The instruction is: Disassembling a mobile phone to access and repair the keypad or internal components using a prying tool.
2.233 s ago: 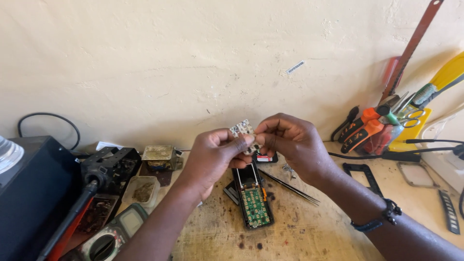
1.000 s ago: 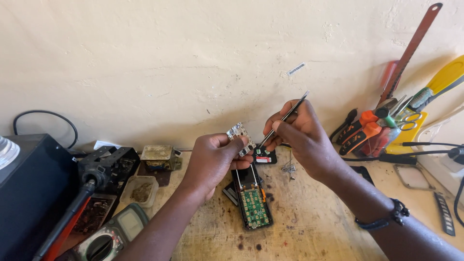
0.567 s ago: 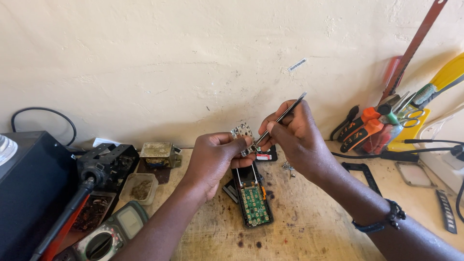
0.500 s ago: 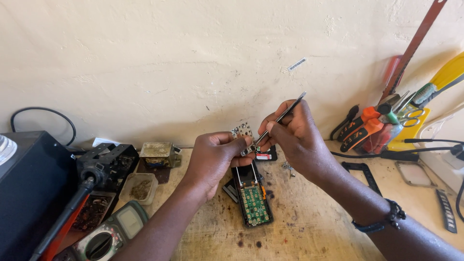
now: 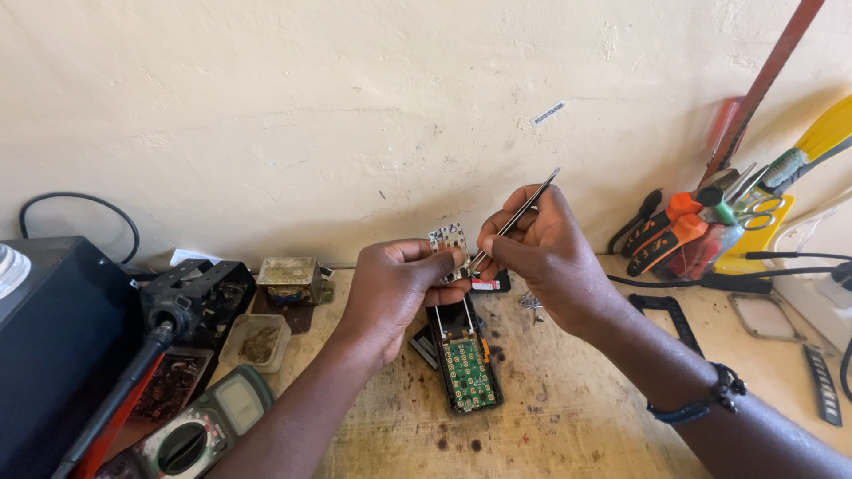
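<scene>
Right, working outward from the opened phone on the bench:

Multimeter: it is lying nearest to me, down to the left of the phone, idle.

Opened phone: it is lying flat on the wooden bench with its green keypad board facing up, directly beneath both hands.

Left hand: it is pinching a small circuit board by the lower edge, fingers closed narrowly around it, holding it upright just above the phone.

Right hand: it is gripping a pair of metal tweezers in a tight pen-like hold, the tips pressing in at the side of the small board, above the phone.

Slip risk: the tips are working right beside the left fingertips, so I judge that a skid off the board could be jabbing skin or scraping a part loose.

Drop risk: the board is hanging on a pinch alone, so a hard push from the tweezers could be knocking it down onto the phone.

Loss risk: anything tiny coming free would probably be vanishing among the loose bits lying just right of the phone.

Soldering stand: it is sitting well left of the phone, beside a dirty plastic tub.

Tool rack: screwdrivers and scissors are leaning against the wall, far right of the phone and beyond it.
</scene>
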